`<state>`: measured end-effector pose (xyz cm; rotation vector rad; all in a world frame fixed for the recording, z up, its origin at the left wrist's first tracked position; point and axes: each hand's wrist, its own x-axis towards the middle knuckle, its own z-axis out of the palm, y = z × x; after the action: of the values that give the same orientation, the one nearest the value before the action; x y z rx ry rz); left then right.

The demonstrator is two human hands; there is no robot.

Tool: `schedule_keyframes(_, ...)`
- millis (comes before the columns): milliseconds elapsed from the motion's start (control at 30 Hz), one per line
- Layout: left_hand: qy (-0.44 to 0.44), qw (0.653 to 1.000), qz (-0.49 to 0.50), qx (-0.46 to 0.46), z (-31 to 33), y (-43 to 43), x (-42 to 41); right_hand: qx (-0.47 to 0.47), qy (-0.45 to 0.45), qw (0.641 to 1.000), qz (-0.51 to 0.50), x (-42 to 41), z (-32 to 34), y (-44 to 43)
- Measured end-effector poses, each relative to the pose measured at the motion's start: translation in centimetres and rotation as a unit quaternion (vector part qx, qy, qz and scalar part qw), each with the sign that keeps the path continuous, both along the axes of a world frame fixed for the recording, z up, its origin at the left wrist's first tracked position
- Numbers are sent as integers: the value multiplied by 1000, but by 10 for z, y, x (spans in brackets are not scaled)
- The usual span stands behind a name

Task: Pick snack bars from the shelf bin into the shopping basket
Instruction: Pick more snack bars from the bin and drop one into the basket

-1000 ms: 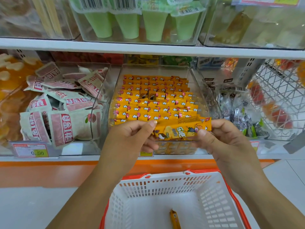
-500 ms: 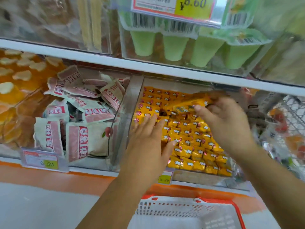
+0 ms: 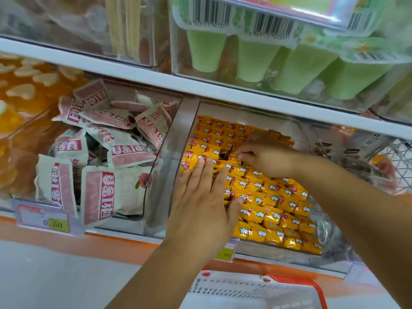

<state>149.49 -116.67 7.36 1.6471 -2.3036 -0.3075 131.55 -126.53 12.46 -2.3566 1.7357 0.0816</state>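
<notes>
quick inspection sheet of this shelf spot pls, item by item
surface: shelf with orange front edge, carrying clear bins
job's things: snack bars packed in rows in the clear bin, one dark gap; shopping basket below, contents out of view
clutter: pink packets in the bin to the left; price tag
hands: left hand flat on the bars; right hand fingers curled at the gap, grip unclear
cables: nothing seen
surroundings: green cups on the shelf above

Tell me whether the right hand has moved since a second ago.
Yes. The right hand went from the front of the bin deeper in, onto the snack bars.
</notes>
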Motion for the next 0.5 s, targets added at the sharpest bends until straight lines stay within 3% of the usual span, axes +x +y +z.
schedule_keyframes(200,7,1000,-4,9,2,0,1,-83,-97,990,-52,32,9,-11)
schedule_keyframes(333,29,1000,-6,9,3,1,3,-103,-44,993,-31,51,-2,-16)
schedule_keyframes(500,94,996,-2,11,6,4,6,-170,-230,954,-82,39,4,12)
